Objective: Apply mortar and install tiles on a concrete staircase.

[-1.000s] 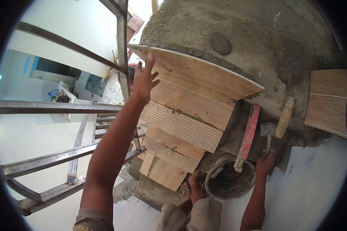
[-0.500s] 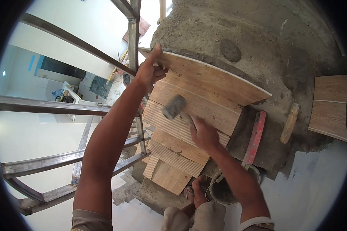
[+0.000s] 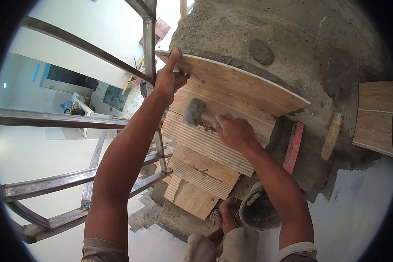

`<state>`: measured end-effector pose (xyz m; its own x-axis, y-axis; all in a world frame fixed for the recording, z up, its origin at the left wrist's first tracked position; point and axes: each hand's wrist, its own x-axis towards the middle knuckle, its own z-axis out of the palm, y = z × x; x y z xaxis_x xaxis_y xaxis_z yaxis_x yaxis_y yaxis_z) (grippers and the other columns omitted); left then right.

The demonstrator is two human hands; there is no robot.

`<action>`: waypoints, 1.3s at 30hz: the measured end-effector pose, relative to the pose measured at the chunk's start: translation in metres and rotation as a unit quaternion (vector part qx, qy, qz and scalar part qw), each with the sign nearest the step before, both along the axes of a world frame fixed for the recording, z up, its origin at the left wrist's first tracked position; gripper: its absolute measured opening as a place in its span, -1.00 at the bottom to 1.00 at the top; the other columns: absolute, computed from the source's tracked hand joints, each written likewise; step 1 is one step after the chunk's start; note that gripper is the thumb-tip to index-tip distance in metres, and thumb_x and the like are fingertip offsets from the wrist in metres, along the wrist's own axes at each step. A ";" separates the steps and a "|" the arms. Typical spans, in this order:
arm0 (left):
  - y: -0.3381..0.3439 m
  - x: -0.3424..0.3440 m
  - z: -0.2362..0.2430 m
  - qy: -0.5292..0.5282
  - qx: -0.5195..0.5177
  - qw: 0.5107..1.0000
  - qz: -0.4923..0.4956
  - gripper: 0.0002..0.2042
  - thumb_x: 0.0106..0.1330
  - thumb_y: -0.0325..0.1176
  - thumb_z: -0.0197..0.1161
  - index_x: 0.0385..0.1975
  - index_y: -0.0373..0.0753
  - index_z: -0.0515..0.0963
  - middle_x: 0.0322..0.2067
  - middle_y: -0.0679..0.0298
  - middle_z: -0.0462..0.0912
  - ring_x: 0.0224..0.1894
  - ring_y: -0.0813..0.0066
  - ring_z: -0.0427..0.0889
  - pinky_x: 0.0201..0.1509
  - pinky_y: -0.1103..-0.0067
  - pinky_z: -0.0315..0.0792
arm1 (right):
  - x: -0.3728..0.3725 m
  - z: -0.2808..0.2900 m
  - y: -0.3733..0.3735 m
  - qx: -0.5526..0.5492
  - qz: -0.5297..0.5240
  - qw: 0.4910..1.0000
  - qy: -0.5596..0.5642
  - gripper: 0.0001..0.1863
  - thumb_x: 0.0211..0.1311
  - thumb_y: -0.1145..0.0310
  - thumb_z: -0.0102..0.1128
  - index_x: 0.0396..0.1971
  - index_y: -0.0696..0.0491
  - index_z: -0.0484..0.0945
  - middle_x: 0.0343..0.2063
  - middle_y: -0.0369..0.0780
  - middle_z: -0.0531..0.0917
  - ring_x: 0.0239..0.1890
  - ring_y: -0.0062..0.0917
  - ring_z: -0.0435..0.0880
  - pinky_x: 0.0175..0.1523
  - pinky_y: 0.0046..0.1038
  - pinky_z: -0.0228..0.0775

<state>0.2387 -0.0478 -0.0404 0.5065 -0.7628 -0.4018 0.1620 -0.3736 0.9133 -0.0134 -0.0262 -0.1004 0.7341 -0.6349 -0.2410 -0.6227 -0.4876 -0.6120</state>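
Note:
My right hand (image 3: 236,131) is closed around the short handle of a mallet with a grey, mortar-smeared head (image 3: 194,112). The head is over a wood-patterned stair tread, just above its ribbed front strip (image 3: 205,142). At the upper left, my left hand (image 3: 172,79) grips the end of a long wood-patterned tile (image 3: 244,87), thumb at its pale top edge and fingers curled against its face. That tile stands on edge along the back of the tread, against rough mortar (image 3: 231,35). Whether the mallet touches the tread, I cannot tell.
A metal railing frame (image 3: 149,48) runs close along the left side. At right lie a red level (image 3: 293,146), a mortar-crusted wooden piece (image 3: 332,136) and more wood-patterned tiles (image 3: 374,118). A black bucket (image 3: 260,212) stands near my feet. Tiled lower steps (image 3: 192,198) descend towards me.
The mallet head has shifted slightly left and up, its handle now lying flatter. My right hand has turned and lifted slightly with it. My left hand keeps its hold on the tile.

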 end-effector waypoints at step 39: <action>-0.001 0.000 0.005 0.006 0.008 0.996 -0.093 0.25 0.23 0.57 -0.01 0.49 -0.52 -0.27 0.30 -0.52 0.23 0.39 -0.19 0.35 0.54 0.18 0.09 | -0.047 -0.019 0.012 -0.059 -0.164 0.979 -0.102 -0.71 0.39 0.18 0.16 -0.24 0.14 0.52 -0.32 0.04 0.68 -0.29 0.03 0.69 -0.20 -0.04 0.53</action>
